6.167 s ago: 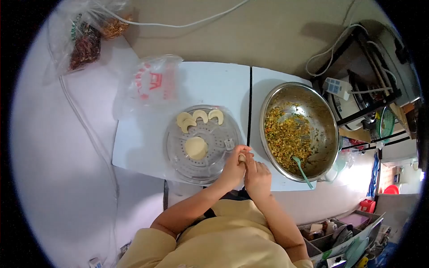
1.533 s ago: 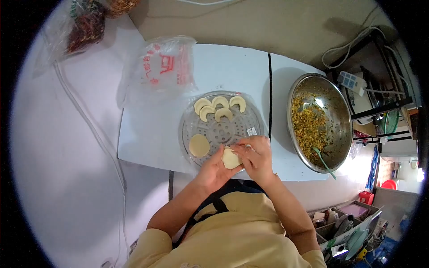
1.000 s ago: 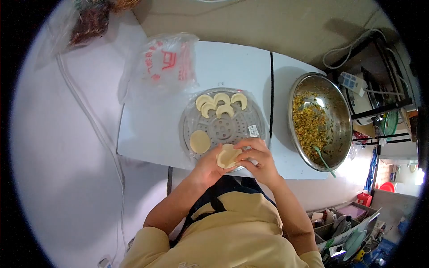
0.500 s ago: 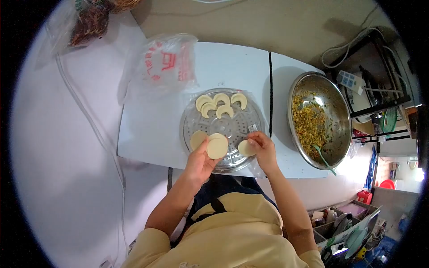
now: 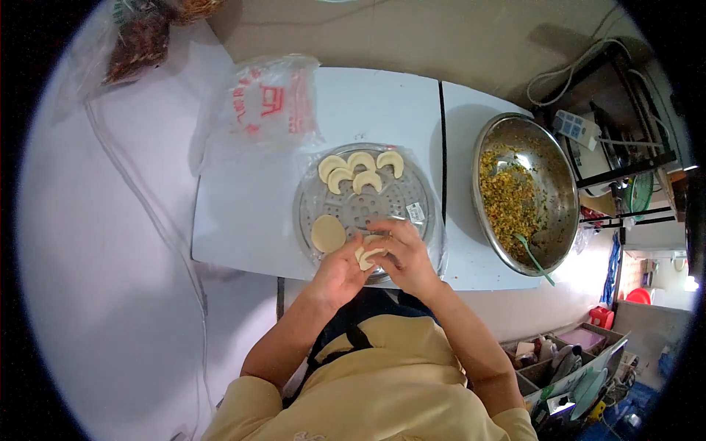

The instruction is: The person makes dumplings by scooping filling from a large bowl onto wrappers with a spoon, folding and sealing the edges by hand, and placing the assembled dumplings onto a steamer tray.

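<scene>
Pale round dough wrappers (image 5: 367, 257) are held over the front of a perforated metal tray (image 5: 407, 175). My left hand (image 5: 337, 273) holds them from the left, its fingers partly hidden behind them. From the right, the fingers of my right hand (image 5: 403, 257) press on the same wrappers. A stack of round dough (image 5: 328, 234) lies on the tray just left of my hands. Several crescent dumplings (image 5: 367, 181) sit at the tray's far side. Thin clear plastic lies around the tray.
To the right a large steel bowl (image 5: 560, 184) holds chopped filling (image 5: 507, 202) and a green spoon (image 5: 535, 259). A plastic bag with red print (image 5: 271, 103) lies back left. A black rack (image 5: 625, 174) with a power strip (image 5: 577, 129) stands beyond the bowl.
Half a second ago my hands were apart, each with a wrapper. My right hand has moved left and now meets my left hand at the wrappers. Earlier, a fifth dumpling joined the tray.
</scene>
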`<action>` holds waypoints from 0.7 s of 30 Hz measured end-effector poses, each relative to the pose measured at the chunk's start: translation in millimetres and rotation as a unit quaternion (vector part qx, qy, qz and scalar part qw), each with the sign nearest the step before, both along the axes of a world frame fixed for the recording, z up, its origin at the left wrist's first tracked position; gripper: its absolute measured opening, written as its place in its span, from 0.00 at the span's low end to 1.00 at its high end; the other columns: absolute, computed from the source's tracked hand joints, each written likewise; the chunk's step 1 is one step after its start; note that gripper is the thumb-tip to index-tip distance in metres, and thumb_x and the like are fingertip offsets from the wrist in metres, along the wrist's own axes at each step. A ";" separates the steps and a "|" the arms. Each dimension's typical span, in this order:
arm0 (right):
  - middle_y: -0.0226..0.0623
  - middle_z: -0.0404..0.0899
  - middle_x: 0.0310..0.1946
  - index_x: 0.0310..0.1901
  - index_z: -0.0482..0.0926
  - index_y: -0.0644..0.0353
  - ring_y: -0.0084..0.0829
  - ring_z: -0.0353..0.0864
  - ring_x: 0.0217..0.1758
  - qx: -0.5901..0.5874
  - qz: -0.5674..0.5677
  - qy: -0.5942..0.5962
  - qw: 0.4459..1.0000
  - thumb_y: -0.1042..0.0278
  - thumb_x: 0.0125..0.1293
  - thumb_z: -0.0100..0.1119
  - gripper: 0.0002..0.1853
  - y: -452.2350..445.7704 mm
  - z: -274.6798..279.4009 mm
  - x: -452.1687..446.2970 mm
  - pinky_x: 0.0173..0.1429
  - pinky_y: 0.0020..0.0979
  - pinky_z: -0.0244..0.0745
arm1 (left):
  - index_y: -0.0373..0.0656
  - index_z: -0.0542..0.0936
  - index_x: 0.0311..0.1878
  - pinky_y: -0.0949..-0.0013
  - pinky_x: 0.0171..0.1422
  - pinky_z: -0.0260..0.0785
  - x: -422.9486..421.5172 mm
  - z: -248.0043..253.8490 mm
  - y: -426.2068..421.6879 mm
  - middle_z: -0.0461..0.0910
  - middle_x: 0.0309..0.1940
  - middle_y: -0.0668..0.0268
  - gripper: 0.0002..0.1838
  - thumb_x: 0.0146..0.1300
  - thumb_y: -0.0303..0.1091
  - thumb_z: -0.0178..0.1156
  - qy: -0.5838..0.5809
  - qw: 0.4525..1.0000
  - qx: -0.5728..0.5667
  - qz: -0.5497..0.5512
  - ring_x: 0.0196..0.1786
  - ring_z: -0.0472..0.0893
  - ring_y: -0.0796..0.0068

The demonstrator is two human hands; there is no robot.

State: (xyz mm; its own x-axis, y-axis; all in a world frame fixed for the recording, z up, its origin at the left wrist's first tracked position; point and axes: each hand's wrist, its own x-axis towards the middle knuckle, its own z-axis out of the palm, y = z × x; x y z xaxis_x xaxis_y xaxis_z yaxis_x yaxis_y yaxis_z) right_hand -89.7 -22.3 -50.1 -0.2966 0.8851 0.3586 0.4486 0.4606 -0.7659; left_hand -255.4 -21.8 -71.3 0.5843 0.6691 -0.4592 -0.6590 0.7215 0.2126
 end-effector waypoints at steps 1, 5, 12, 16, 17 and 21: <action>0.36 0.75 0.50 0.34 0.78 0.57 0.45 0.74 0.52 -0.001 0.001 -0.007 1.000 0.75 0.46 0.66 0.11 -0.7 -0.2 0.9 0.55 0.41 0.69 | 0.43 0.70 0.54 0.67 0.57 0.66 1.0 0.9 0.2 0.75 0.49 0.68 0.15 0.73 0.41 0.45 0.010 1.000 0.001 -0.005 0.53 0.74 0.74; 0.35 0.77 0.48 0.32 0.76 0.58 0.43 0.74 0.52 0.003 0.014 -0.017 1.000 0.76 0.47 0.65 0.10 -5.2 1.9 4.5 0.56 0.42 0.68 | 0.41 0.70 0.57 0.65 0.58 0.67 -2.6 -12.9 0.5 0.75 0.51 0.65 0.18 0.73 0.42 0.43 0.002 0.999 0.032 -0.014 0.54 0.75 0.71; 0.35 0.82 0.37 0.35 0.75 0.62 0.29 0.79 0.42 -0.243 -0.061 0.215 0.944 0.79 0.58 0.60 0.05 -20.6 -0.3 29.8 0.50 0.32 0.71 | 0.36 0.69 0.58 0.62 0.64 0.65 -17.5 -4.0 19.3 0.74 0.56 0.57 0.24 0.73 0.47 0.39 0.049 0.996 0.033 0.060 0.59 0.73 0.61; 0.34 0.81 0.32 0.41 0.76 0.66 0.19 0.76 0.35 -0.336 -0.243 0.266 0.870 0.77 0.64 0.56 0.05 -5.0 -11.6 47.1 0.39 0.20 0.71 | 0.35 0.70 0.56 0.58 0.63 0.67 -17.2 7.5 27.0 0.75 0.54 0.53 0.22 0.72 0.45 0.44 0.140 0.985 0.005 0.101 0.58 0.74 0.58; 0.32 0.81 0.31 0.46 0.75 0.66 0.20 0.77 0.35 -0.346 -0.257 0.244 0.869 0.76 0.64 0.56 0.10 0.9 -16.3 52.0 0.40 0.22 0.71 | 0.36 0.70 0.55 0.61 0.60 0.69 -15.4 10.9 28.1 0.75 0.54 0.51 0.20 0.72 0.43 0.45 0.156 0.982 0.000 0.103 0.57 0.75 0.60; 0.35 0.81 0.37 0.48 0.75 0.66 0.23 0.77 0.38 -0.348 -0.257 0.302 0.850 0.74 0.64 0.57 0.11 15.5 -21.1 56.7 0.44 0.25 0.72 | 0.35 0.70 0.54 0.62 0.59 0.70 -7.0 6.1 26.0 0.75 0.53 0.50 0.18 0.70 0.39 0.49 0.170 0.981 0.012 0.090 0.57 0.75 0.61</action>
